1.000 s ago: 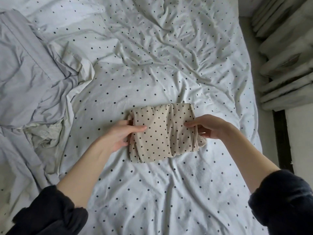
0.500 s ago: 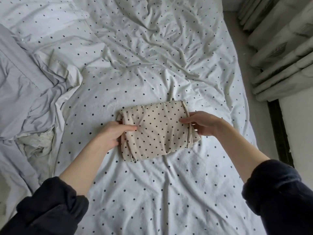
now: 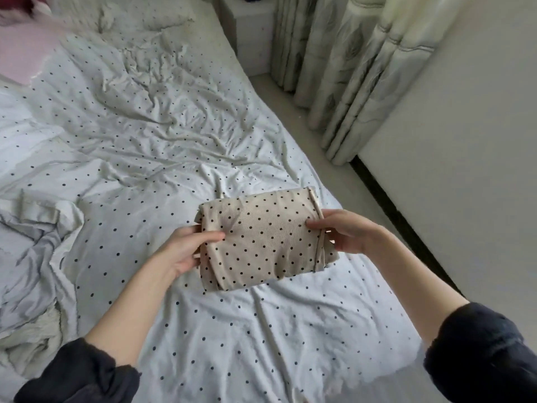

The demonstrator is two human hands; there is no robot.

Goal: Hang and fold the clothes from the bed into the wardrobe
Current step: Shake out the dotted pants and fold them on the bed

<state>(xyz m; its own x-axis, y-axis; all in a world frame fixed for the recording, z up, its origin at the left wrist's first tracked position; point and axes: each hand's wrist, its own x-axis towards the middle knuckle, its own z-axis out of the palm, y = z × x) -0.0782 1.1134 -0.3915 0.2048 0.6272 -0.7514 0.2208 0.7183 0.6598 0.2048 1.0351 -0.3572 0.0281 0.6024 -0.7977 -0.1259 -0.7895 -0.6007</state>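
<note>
Left hand [image 3: 186, 251] and right hand [image 3: 345, 232] are gripping the folded beige polka-dot garment [image 3: 267, 239] above the bed [image 3: 162, 158]; crumpled grey clothes [image 3: 32, 251] are awaiting folding, wardrobe unseen.

The folded garment [image 3: 261, 239] sits between the two hands, the left hand [image 3: 186, 251] at its left end and the right hand [image 3: 345, 231] at its right, over the bed [image 3: 145, 158]. Loose clothes [image 3: 32, 257] lie well left of the left fingers [image 3: 213, 237]. Curtains [image 3: 348, 68] hang beyond the right fingers [image 3: 315, 223], the wall [image 3: 465, 141] to their right.
</note>
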